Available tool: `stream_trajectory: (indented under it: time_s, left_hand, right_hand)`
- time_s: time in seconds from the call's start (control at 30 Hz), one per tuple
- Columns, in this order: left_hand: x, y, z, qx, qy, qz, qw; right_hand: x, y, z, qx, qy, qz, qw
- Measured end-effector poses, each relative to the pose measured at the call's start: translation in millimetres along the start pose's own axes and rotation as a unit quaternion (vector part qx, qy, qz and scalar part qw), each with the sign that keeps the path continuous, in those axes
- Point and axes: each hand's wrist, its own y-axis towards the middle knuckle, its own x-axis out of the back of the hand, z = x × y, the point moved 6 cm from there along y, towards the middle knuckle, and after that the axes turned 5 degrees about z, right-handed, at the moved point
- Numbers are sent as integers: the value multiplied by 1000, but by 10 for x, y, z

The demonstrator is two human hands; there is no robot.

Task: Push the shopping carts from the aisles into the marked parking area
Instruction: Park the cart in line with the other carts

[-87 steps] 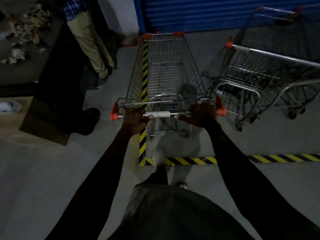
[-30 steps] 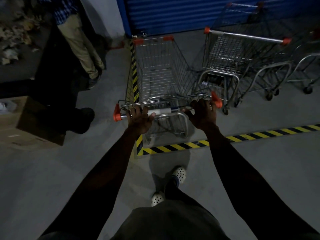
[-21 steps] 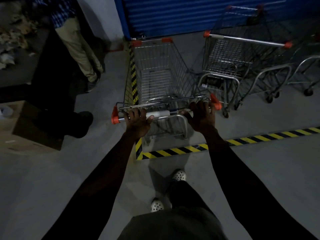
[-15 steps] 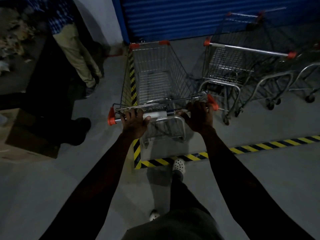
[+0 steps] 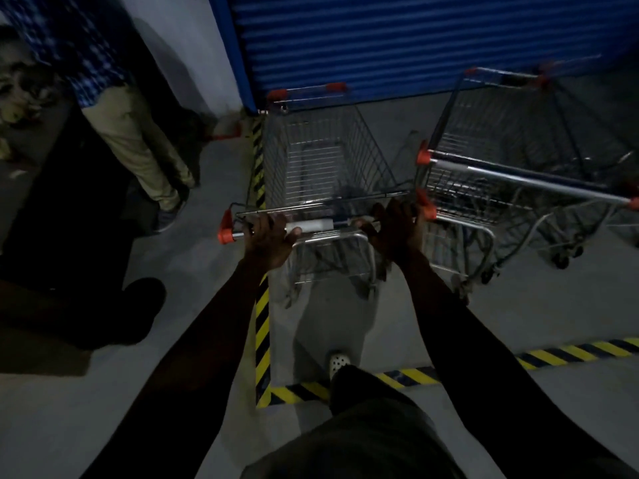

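The wire cart (image 5: 321,160), orange-capped at its corners, stands inside the yellow-and-black floor tape (image 5: 261,326), nose near the blue shutter (image 5: 380,39), a second cart (image 5: 518,174) just right. Left hand (image 5: 268,238) and right hand (image 5: 397,229) each curl round its handle (image 5: 313,225). Grey concrete floor (image 5: 536,305); light dim, far-left clutter indistinct, bystander (image 5: 131,140) cut off above.

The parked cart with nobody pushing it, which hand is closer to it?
Right. The right hand grips the pushed cart's handle at the end beside the parked cart; the left hand grips toward the other end, farther away.
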Motion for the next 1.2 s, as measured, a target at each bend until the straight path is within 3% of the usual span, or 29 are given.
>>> stream_trajectory:
  time_s: [0.1,0.17,0.33,0.43,0.57,0.73,0.8,0.87,0.93,1.07,1.13,1.2]
  left_hand:
    - [-326,535,-55,15,3,27,1000]
    - [-517,827,12,20,-23,86,996]
    - [-775,1301,345,14,-5,116,993]
    - [-870,1450,432,41,-80,214,973]
    - [-853,1311,482,83,-108,210,968]
    - [-633,863,365,83,-114,270,952]
    - [-495,625,277,75,-120,260,955]
    - [-358,360,195,82,-135,248,956]
    - [-261,46,132,77,-143,299,941]
    - [74,-567,46,63,-133,284,948]
    - [181,-850,22,50,-118,304,944]
    - [340,-1149,-25,34,-120,231,965]
  right_hand:
    - [-258,598,-215,12,-19,39,999]
    - [-414,895,-222,14,-21,68,997]
    - [-650,1323,-41,6,-7,65,998]
    - [-739,1483,6,0,3,99,995]
    - [-680,1494,35,9,8,144,989]
    - [-513,1031,53,10,11,171,985]
    - [-420,796,38,7,29,194,981]
    - [-284,513,22,22,26,178,983]
    - [-141,208,25,22,28,171,985]
    - [68,-440,83,25,23,172,985]
    - [174,-771,128,30,55,163,985]
    - [293,-1071,192,5,184,199,963]
